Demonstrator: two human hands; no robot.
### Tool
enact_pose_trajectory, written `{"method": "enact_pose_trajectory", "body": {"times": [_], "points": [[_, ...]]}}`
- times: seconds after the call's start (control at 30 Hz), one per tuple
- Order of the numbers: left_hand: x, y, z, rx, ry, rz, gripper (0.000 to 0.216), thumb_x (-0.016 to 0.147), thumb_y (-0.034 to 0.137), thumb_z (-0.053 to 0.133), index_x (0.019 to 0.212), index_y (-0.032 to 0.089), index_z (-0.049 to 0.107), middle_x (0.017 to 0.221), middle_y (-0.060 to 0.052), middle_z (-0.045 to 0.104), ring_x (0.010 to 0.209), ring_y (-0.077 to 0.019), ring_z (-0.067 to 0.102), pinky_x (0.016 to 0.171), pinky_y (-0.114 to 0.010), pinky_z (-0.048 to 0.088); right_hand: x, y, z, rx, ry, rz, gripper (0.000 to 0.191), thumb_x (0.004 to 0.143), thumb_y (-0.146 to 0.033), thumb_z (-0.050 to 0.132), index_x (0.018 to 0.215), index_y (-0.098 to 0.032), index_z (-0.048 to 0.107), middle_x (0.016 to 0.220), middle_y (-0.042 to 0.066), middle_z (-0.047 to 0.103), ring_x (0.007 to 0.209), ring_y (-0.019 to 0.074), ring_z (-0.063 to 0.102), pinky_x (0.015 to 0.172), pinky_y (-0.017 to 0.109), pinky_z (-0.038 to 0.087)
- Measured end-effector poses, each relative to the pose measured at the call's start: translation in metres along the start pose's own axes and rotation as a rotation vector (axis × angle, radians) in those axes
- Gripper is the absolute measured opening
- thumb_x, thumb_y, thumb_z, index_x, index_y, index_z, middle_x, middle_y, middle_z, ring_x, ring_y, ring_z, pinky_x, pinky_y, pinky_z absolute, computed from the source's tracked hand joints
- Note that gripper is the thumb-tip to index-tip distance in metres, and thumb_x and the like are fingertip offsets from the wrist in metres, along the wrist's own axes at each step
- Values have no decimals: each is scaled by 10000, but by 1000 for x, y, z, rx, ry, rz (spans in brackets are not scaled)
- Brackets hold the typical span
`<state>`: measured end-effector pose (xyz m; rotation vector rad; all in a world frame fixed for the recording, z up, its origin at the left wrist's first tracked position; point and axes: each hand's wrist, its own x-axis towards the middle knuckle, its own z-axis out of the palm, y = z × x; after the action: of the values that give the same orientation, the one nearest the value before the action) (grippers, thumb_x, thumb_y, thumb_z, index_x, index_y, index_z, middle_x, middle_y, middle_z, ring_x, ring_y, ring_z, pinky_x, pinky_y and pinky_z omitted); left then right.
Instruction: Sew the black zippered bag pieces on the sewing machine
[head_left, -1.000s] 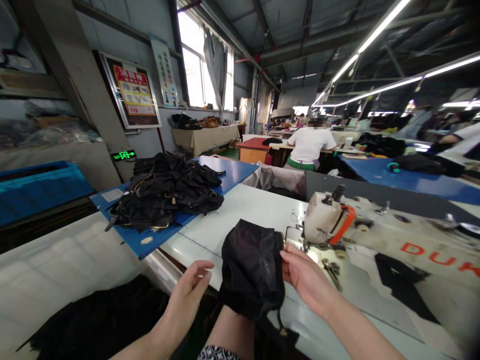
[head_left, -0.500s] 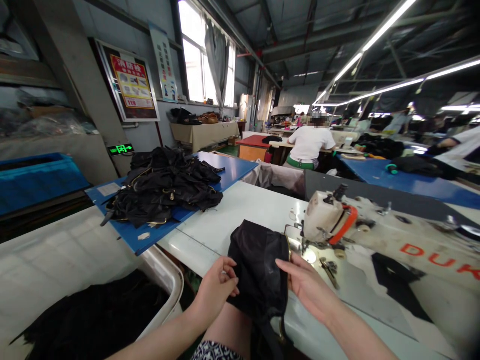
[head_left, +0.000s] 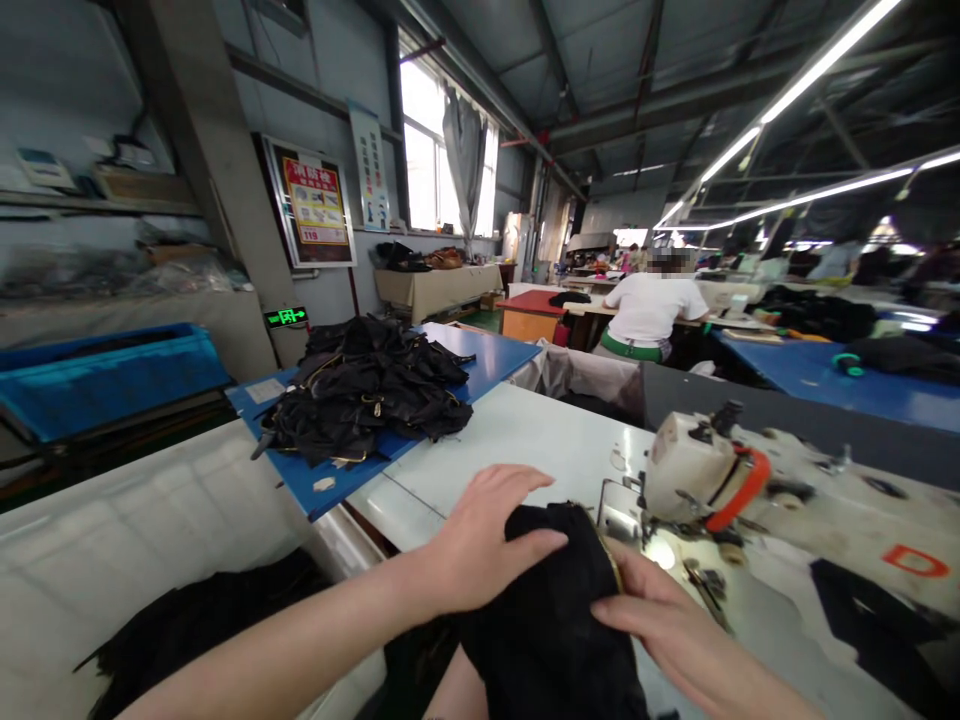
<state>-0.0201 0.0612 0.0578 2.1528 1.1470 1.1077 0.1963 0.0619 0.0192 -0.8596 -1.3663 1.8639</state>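
Observation:
A black fabric piece with a gold-toothed zipper (head_left: 559,620) hangs over the near edge of the white sewing table, in front of my body. My right hand (head_left: 652,590) grips its right side by the zipper, thumb on the front and fingers behind. At the upper left corner is my left hand (head_left: 491,540), its fingers stretched out and its thumb apart, resting against the cloth. Just beyond the right hand stands a white sewing machine (head_left: 694,470) with an orange-red lever guard, its needle area lit.
A heap of black zippered pieces (head_left: 367,390) lies on a blue board (head_left: 487,360) at the left. A white bin (head_left: 187,480) with black cloth stands at lower left. Black and white scraps (head_left: 862,610) lie by the machine. A person in a white shirt (head_left: 652,305) sits ahead.
My left hand has moved from the cloth's left edge up to its top corner, fingers now extended. The cloth has come lower and closer. The view has shifted left.

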Motion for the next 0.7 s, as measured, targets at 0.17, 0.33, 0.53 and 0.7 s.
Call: {"method": "enact_pose_trajectory", "body": {"times": [0.17,0.33,0.53,0.7], "points": [[9,-13,16,-466,-175,-266,195,744,312,699,865,175,631,828,-1,647,796,-152,589,734,-244,446,-2,-18,2,-18,-71,10,104,770,-207,667,833,-186,587,732,-33,571,681,113,525,618,215,376],[-7,-25,14,-814,43,-520,275,673,325,757,786,156,573,714,22,612,641,-98,550,635,-202,416,-14,-35,-8,-178,-97,101,228,780,-299,680,953,-178,597,833,15,623,739,141,548,651,238,383],[-26,-39,8,-713,85,-603,261,715,379,700,802,173,566,720,5,611,655,-139,572,650,-248,450,-20,-34,-19,-257,-3,73,271,800,-303,641,1046,-200,588,889,22,626,802,162,557,689,258,393],[-30,-15,5,-84,176,-190,347,770,295,647,1108,240,591,1257,-69,524,1195,-245,447,1045,-393,317,-10,-41,-8,-242,-137,61,278,792,-288,643,1042,-184,583,821,9,605,718,133,529,631,242,371]]}}
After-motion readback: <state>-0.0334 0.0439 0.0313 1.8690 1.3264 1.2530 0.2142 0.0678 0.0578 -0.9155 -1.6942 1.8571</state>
